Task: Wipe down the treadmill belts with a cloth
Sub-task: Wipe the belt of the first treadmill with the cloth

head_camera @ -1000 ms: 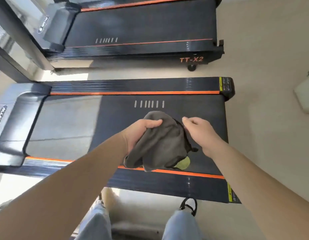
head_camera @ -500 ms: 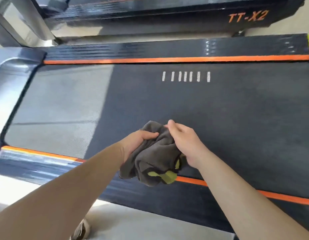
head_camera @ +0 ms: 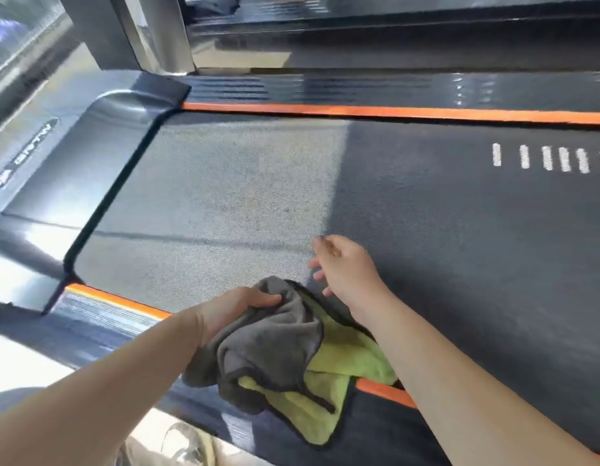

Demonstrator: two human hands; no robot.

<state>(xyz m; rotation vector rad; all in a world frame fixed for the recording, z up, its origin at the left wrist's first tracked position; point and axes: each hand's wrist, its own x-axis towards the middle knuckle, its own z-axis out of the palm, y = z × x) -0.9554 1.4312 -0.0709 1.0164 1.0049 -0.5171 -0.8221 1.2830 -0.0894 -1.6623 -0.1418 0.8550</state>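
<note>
The wiping proper looks not yet begun: this reads as the set-up step, getting the cloth (head_camera: 275, 351) ready at the near edge of the belt (head_camera: 426, 247).

The left hand (head_camera: 238, 311) grips the cloth, fingers curled round a bunched grey fold at its top. The right hand (head_camera: 345, 267) holds nothing. It hovers over the belt just beyond the cloth, fingers loose and slightly spread, and whether the fingertips touch the belt cannot be told.

The cloth is grey on one face and yellow-green on the other, with a dark hem. Its upper part sits over the belt's near edge. The rest hangs across the near orange stripe (head_camera: 386, 391) and down over the rail (head_camera: 100, 317) outside the belt. It is crumpled, not flat, so little of it meets the belt.

The cloth's long axis runs across the belt, from the gripped fold over the belt edge out toward the person, with the loose yellow-green corner pointing away from the belt. The belt's own long axis runs crosswise to that, from the motor cover (head_camera: 73, 183) at its left end toward the white marks (head_camera: 547, 158) at the right.

The next move probably calls for bringing the whole cloth onto the belt, flattening or wadding it under a palm, and pressing down before sweeping along the belt's length. The free right hand is well placed to help spread it. A second treadmill (head_camera: 392, 38) lies beyond the belt's far side.
</note>
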